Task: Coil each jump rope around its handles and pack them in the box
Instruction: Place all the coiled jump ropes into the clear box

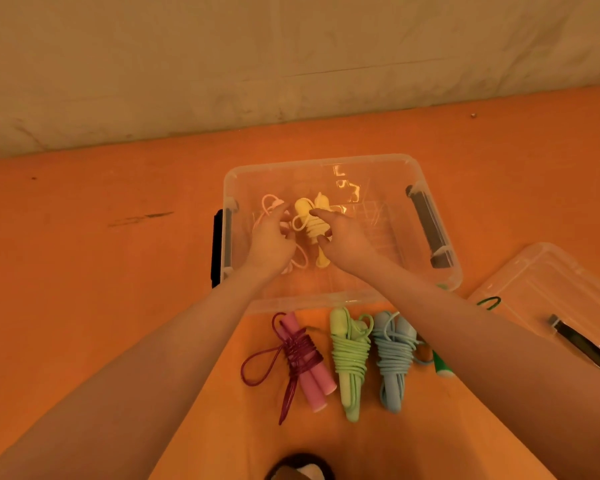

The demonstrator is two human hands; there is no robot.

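A clear plastic box stands open on the orange surface. Inside it lie a pale pink coiled jump rope at the left and a yellow coiled jump rope beside it. My right hand reaches into the box and pinches the yellow rope's coil between forefinger and thumb. My left hand lies over the pink rope with its fingers loosely curved. In front of the box lie three coiled ropes: one with pink handles and purple cord, a light green one and a light blue one.
A green rope handle and a dark green cord loop show past my right forearm. The box's clear lid with a black clip lies at the right. A beige wall closes the back.
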